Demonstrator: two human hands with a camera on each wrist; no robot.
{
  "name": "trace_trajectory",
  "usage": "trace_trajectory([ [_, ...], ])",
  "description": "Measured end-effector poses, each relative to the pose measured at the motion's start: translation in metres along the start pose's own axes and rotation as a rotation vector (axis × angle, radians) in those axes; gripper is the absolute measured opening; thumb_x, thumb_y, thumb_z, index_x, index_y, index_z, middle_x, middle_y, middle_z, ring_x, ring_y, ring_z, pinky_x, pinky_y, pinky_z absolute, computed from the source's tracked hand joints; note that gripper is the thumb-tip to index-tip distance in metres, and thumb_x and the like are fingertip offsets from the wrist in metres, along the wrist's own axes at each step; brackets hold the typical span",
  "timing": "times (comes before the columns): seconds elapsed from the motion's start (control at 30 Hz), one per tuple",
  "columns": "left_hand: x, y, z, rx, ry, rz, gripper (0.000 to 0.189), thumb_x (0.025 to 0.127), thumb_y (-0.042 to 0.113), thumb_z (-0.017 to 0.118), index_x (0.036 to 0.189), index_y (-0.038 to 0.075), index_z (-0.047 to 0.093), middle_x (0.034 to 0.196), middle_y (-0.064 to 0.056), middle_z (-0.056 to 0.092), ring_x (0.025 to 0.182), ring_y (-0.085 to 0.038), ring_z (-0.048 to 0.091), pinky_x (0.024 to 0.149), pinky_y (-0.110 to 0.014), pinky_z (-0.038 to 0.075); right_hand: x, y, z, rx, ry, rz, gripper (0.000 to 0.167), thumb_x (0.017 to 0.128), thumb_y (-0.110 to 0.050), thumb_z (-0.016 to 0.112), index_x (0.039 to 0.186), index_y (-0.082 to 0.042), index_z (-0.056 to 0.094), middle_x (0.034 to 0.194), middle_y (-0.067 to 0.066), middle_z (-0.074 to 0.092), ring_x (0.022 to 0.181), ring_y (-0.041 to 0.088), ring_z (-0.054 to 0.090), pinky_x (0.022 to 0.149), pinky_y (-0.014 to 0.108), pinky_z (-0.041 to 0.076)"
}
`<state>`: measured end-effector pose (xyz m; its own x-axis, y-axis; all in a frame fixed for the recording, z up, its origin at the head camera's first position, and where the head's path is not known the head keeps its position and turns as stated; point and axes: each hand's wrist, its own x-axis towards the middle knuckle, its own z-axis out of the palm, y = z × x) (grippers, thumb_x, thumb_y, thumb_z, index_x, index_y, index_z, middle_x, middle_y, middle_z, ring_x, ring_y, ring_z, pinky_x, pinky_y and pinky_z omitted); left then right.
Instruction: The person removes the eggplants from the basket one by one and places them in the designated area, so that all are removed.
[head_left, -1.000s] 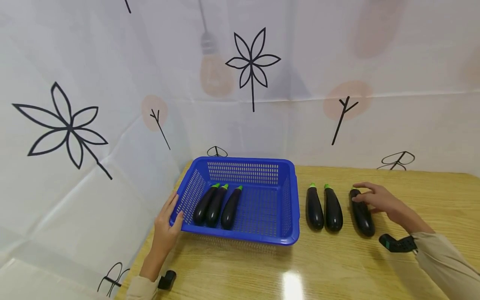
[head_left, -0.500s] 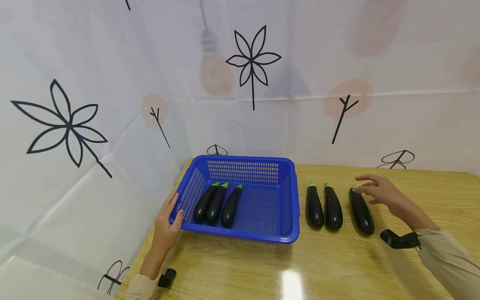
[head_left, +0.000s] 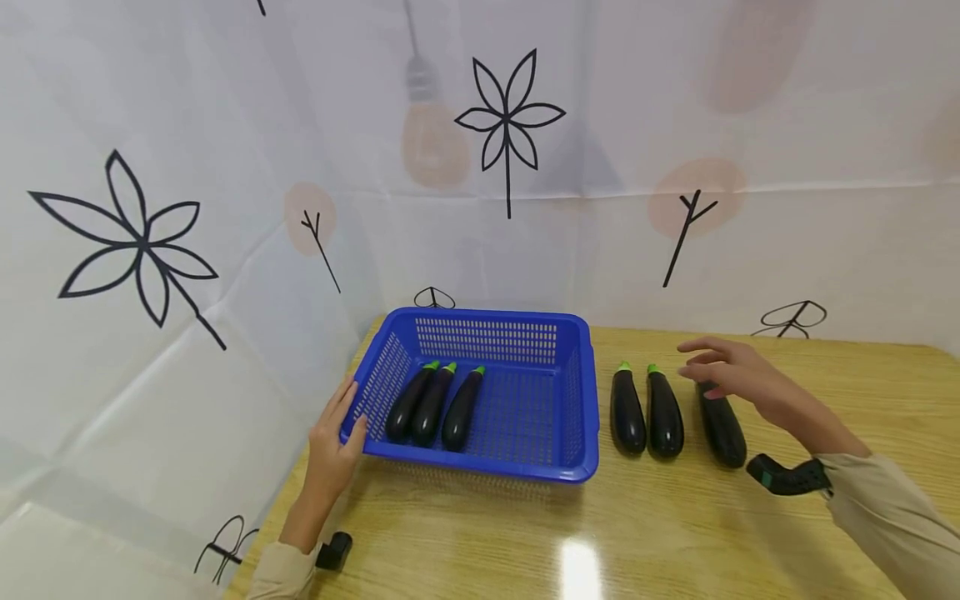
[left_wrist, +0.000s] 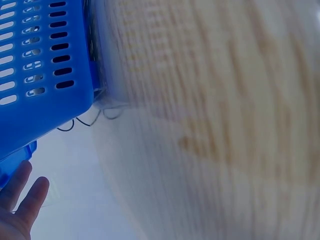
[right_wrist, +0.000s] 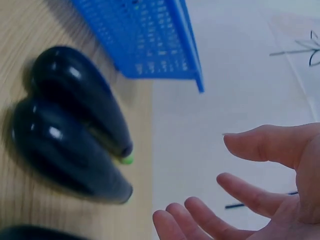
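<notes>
A blue plastic basket (head_left: 480,469) stands on the table, with three eggplants (head_left: 430,406) lying in its left half. My left hand (head_left: 330,450) rests on the basket's left front corner, fingers fairly straight; the left wrist view catches its fingertips (left_wrist: 35,197) at the blue rim. To the right of the basket lie two eggplants (head_left: 628,412) side by side, and a third eggplant (head_left: 724,433) farther right. Over that one's stem end hovers my right hand (head_left: 738,375), hiding the green cap. In the right wrist view its fingers are spread and nothing is between them.
The wooden table (head_left: 465,542) extends in front of the basket and to the right. A white cloth with printed flowers (head_left: 506,117) hangs behind and along the left side. Each wrist wears a black device (head_left: 787,477).
My right hand has come off the rightmost eggplant, risen slightly and shifted left. The eggplants and basket have stayed in place, as has my left hand.
</notes>
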<state>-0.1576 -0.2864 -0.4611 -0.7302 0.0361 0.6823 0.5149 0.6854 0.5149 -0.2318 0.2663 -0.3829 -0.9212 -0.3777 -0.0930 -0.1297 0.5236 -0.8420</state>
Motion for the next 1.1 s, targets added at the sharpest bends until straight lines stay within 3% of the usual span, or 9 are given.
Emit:
trace_trajectory([
  [0.13, 0.000, -0.001, 0.000, -0.004, 0.005, 0.007, 0.053, 0.087, -0.003, 0.057, 0.138, -0.006, 0.044, 0.144, -0.016, 0.040, 0.126, -0.041, 0.042, 0.101, -0.010, 0.026, -0.001, -0.012, 0.005, 0.009, -0.011, -0.046, 0.053, 0.098, -0.024, 0.051, 0.141, 0.003, 0.034, 0.134, 0.030, 0.042, 0.106, 0.016, 0.057, 0.078, 0.039, 0.052],
  [0.37, 0.002, -0.002, 0.000, -0.014, 0.008, 0.011, 0.053, 0.086, -0.001, 0.057, 0.137, -0.007, 0.044, 0.144, -0.017, 0.040, 0.126, -0.042, 0.042, 0.101, -0.010, 0.026, 0.000, -0.033, 0.017, 0.045, -0.034, -0.088, 0.052, 0.097, -0.022, 0.053, 0.140, 0.002, 0.037, 0.131, 0.028, 0.046, 0.102, 0.011, 0.056, 0.075, 0.037, 0.052],
  [0.63, 0.001, -0.003, 0.000, -0.015, 0.017, 0.028, 0.052, 0.086, -0.002, 0.057, 0.136, -0.008, 0.045, 0.143, -0.019, 0.041, 0.125, -0.042, 0.042, 0.102, -0.011, 0.026, 0.002, -0.058, 0.028, 0.061, -0.077, -0.089, 0.055, 0.096, -0.024, 0.054, 0.142, -0.001, 0.035, 0.131, 0.025, 0.046, 0.115, 0.038, 0.049, 0.080, 0.043, 0.050],
  [0.93, 0.001, -0.001, -0.001, -0.016, 0.017, 0.025, 0.052, 0.085, -0.003, 0.058, 0.136, -0.009, 0.045, 0.143, -0.020, 0.041, 0.125, -0.043, 0.042, 0.101, -0.011, 0.027, 0.010, -0.072, 0.039, 0.126, -0.100, -0.109, 0.050, 0.095, -0.020, 0.055, 0.139, -0.003, 0.040, 0.124, 0.021, 0.051, 0.103, 0.025, 0.058, 0.079, 0.041, 0.052],
  [1.1, 0.001, -0.001, 0.000, -0.012, 0.016, 0.014, 0.053, 0.084, -0.004, 0.058, 0.136, -0.008, 0.045, 0.143, -0.019, 0.041, 0.125, -0.042, 0.043, 0.101, -0.011, 0.027, 0.016, -0.081, 0.048, 0.155, -0.113, -0.106, 0.050, 0.094, -0.018, 0.056, 0.138, 0.000, 0.040, 0.117, 0.021, 0.053, 0.099, 0.026, 0.059, 0.077, 0.040, 0.053],
])
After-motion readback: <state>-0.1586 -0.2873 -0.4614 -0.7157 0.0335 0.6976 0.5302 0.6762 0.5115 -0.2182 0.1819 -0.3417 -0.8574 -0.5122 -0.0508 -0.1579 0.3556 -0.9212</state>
